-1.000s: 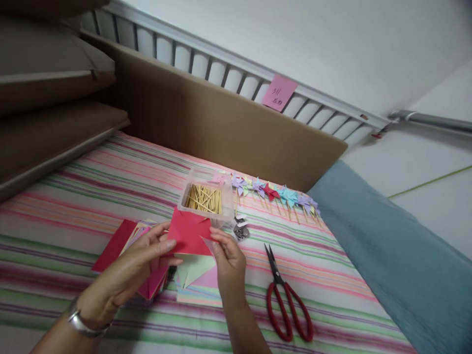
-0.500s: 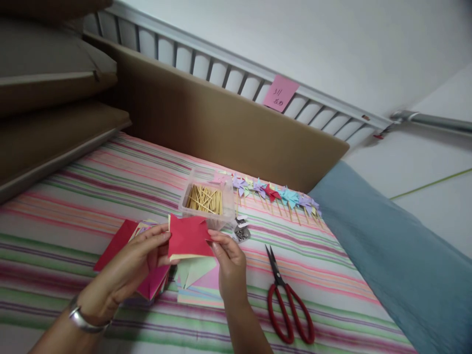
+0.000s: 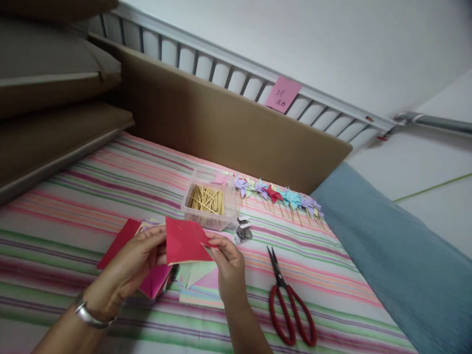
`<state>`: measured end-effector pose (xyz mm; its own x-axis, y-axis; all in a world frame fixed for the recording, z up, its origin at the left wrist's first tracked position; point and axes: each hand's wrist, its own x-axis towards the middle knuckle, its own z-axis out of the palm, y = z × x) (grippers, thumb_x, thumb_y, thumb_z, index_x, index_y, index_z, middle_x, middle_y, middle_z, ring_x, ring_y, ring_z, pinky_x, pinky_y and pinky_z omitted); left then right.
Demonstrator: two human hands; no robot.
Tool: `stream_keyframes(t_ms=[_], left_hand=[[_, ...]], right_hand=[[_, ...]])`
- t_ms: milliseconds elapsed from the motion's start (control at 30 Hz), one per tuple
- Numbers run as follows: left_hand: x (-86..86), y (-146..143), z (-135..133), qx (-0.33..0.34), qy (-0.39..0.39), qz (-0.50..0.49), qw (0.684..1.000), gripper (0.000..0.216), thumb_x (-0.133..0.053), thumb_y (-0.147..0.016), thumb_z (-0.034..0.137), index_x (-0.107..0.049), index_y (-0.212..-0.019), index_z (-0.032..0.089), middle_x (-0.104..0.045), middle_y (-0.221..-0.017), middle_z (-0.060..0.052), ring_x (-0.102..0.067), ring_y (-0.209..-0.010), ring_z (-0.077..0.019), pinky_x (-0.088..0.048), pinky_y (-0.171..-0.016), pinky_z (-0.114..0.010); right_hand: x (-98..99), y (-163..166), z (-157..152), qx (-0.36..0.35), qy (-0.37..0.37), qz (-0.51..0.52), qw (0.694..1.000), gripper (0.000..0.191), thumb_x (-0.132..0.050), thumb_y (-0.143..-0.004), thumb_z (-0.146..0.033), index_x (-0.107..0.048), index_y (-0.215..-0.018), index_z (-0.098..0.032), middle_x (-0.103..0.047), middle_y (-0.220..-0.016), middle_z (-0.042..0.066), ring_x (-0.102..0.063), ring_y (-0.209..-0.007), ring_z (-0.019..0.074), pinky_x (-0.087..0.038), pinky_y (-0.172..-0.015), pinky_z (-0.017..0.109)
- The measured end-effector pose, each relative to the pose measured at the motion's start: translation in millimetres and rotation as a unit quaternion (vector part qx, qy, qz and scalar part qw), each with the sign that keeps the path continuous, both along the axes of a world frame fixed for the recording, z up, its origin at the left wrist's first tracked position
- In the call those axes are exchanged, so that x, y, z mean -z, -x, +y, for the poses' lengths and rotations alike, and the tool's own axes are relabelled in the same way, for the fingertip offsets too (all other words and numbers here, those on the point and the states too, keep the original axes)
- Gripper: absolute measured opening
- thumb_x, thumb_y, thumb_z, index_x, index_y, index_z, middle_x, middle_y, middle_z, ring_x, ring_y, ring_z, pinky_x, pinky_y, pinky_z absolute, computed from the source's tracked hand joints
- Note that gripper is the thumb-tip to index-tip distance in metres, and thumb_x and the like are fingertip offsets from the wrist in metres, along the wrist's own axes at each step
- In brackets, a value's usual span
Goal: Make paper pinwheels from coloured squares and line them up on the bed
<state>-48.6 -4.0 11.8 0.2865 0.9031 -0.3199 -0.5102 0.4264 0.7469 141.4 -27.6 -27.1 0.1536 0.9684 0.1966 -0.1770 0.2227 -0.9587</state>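
Note:
A square of red paper [image 3: 185,242] with a slit near its right corner is held up between both hands, a pale yellow edge showing beneath it. My left hand [image 3: 142,255], with a silver bracelet at the wrist, pinches its left edge. At the right corner my right hand [image 3: 227,260] grips the paper between thumb and fingers. Under the hands lie stacked coloured papers: a red and magenta pile [image 3: 155,281] on the left and a pastel pile [image 3: 201,294] on the right. Red-handled scissors [image 3: 283,290] lie partly spread to the right.
Behind the paper stands a clear plastic box [image 3: 227,211] of thin wooden sticks [image 3: 207,200]. Small metal pins [image 3: 243,233] lie beside it. Paper pinwheels [image 3: 275,193] on sticks line the cardboard panel [image 3: 228,132]. Folded boards [image 3: 59,137] rise at the left on the striped cloth [image 3: 73,201].
The red paper has tilted and shifted slightly left, and the slit at its right corner shows wider. Both hands keep hold of it. The view has shifted a little.

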Motion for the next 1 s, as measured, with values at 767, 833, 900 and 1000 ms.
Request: stream_keyframes(t_ms=[767,833,900,1000], left_hand=[[1.0,-29.6,1.5,-0.030,-0.033,0.156,0.987,0.018,-0.081,-0.054,0.022,-0.066,-0.063,0.019,-0.064,-0.052,0.004,-0.054,-0.045,-0.0119,-0.040,-0.044,-0.020],[2.5,-31.2,1.7,-0.026,-0.038,0.151,0.987,0.019,-0.082,-0.052,0.021,-0.067,-0.063,0.019,-0.065,-0.051,0.004,-0.056,-0.046,-0.0126,-0.041,-0.045,-0.020],[3.2,-32.2,2.0,-0.022,-0.043,0.143,0.988,0.020,-0.083,-0.050,0.022,-0.068,-0.062,0.019,-0.066,-0.052,0.002,-0.057,-0.048,-0.0132,-0.042,-0.047,-0.021],[2.0,-32.8,2.4,-0.027,-0.042,0.135,0.990,0.024,-0.086,-0.047,0.024,-0.067,-0.061,0.019,-0.067,-0.052,0.002,-0.056,-0.047,-0.0132,-0.044,-0.048,-0.022]], right_hand=[[-0.5,-16.2,11.7,0.088,0.152,-0.033,0.984,0.035,-0.072,-0.068,-0.028,-0.070,-0.101,-0.017,-0.073,-0.096,0.009,-0.067,-0.092,0.0241,-0.052,-0.083,0.037],[-1.4,-14.9,11.4,0.095,0.147,-0.045,0.984,0.034,-0.071,-0.067,-0.025,-0.070,-0.100,-0.017,-0.073,-0.097,0.009,-0.067,-0.091,0.0243,-0.052,-0.083,0.038],[-2.4,-13.7,10.8,0.102,0.143,-0.046,0.983,0.035,-0.070,-0.068,-0.024,-0.070,-0.102,-0.017,-0.073,-0.097,0.009,-0.068,-0.090,0.0239,-0.053,-0.082,0.037],[-2.8,-13.2,9.9,0.112,0.150,-0.038,0.982,0.039,-0.070,-0.067,-0.022,-0.069,-0.106,-0.016,-0.072,-0.090,0.007,-0.068,-0.083,0.0220,-0.055,-0.076,0.033]])
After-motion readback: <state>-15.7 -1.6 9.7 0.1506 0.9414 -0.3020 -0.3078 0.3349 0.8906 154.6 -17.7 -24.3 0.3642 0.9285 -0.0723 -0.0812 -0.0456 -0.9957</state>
